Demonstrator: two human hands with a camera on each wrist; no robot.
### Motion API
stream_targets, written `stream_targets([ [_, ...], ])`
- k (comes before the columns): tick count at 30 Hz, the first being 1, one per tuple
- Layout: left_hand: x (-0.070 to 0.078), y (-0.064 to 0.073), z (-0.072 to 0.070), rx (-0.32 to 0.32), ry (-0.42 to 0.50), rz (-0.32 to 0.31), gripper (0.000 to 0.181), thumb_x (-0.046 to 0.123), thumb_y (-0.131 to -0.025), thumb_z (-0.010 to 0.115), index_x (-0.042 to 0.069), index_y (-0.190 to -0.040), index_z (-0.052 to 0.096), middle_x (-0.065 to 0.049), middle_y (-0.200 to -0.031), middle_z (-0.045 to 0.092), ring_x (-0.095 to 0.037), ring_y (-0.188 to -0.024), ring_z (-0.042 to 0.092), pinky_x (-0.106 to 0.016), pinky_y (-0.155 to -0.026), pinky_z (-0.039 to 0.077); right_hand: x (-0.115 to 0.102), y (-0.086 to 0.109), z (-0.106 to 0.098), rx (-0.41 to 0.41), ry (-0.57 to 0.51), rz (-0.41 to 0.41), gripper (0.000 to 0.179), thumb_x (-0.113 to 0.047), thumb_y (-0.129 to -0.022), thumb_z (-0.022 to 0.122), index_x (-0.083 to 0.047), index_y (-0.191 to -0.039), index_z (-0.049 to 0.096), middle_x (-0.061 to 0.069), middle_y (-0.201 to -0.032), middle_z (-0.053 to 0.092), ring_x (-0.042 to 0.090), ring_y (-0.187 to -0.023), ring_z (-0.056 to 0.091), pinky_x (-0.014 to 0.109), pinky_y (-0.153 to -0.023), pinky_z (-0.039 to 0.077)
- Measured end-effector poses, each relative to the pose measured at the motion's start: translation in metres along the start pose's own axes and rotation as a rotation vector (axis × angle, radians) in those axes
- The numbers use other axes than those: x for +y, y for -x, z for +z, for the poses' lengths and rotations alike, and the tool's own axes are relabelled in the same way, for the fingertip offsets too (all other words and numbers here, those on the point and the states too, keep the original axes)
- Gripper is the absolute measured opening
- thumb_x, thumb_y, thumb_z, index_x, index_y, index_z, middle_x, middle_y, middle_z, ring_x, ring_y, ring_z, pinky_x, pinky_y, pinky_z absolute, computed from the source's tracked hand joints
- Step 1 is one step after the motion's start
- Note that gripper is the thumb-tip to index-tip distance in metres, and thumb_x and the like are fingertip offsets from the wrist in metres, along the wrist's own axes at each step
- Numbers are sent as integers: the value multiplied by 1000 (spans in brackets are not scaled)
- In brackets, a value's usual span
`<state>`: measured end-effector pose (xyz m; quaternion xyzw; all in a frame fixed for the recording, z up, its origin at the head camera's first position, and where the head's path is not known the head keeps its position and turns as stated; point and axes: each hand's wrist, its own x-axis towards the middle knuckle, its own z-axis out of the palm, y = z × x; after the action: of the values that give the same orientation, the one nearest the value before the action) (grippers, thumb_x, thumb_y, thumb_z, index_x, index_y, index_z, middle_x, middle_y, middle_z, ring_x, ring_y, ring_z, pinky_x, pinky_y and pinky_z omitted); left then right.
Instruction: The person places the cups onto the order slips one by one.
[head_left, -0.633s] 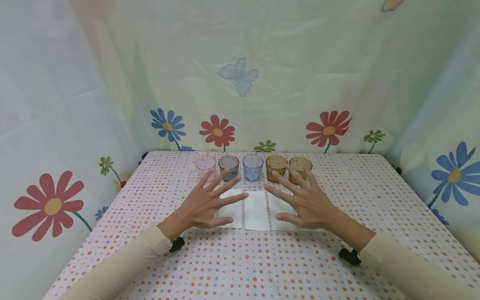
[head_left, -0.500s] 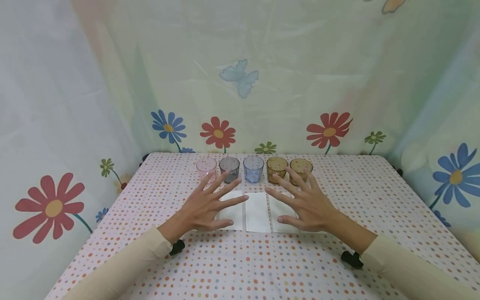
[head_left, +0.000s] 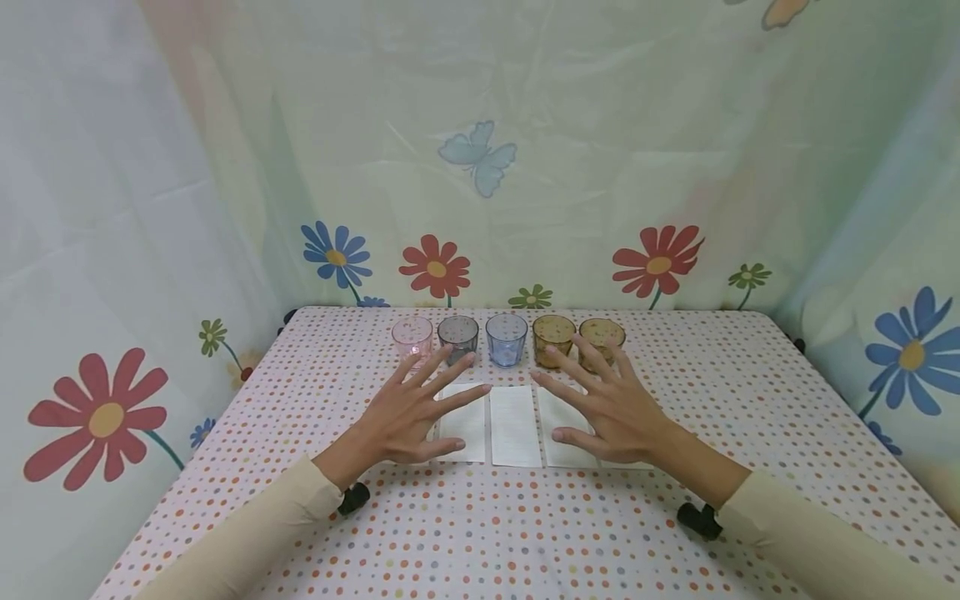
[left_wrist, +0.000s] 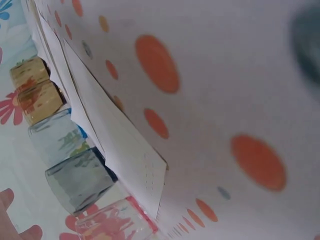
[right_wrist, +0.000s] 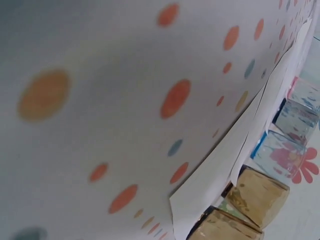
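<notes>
Both hands hover over a row of white paper sheets, fingers spread and holding nothing. My left hand (head_left: 405, 417) is over the left sheet (head_left: 468, 423), its fingertips overlapping the pink glass (head_left: 405, 333) and grey glass (head_left: 459, 331) in the head view. On the other side, my right hand (head_left: 615, 412) covers part of the right sheet (head_left: 553, 417); its fingers overlap two amber glasses (head_left: 553, 331). Between the hands lie the middle sheet (head_left: 515, 425) and, behind it, a blue glass (head_left: 507, 342). Fingertips peek in at the left wrist view's lower left corner.
A dotted cloth (head_left: 480, 533) covers the table. Behind the glasses, a curtain (head_left: 570, 192) printed with flowers and a butterfly hangs at the table's back edge, and similar curtains enclose both sides. A black wrist mount (head_left: 354, 498) sits under the left wrist, another (head_left: 699, 521) under the right.
</notes>
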<state>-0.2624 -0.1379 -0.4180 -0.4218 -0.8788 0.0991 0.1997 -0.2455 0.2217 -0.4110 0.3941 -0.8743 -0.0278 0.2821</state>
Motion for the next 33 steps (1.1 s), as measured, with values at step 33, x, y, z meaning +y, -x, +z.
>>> stream_targets([
  [33, -7, -8, 2, 8, 319, -194, 81, 75, -93, 40, 43, -162, 12, 2, -172, 6, -34, -156, 13, -66, -115, 24, -6, -38, 13, 139, -136, 80, 85, -76, -96, 30, -13, -152, 46, 15, -158, 40, 46, -145, 33, 69, -110, 27],
])
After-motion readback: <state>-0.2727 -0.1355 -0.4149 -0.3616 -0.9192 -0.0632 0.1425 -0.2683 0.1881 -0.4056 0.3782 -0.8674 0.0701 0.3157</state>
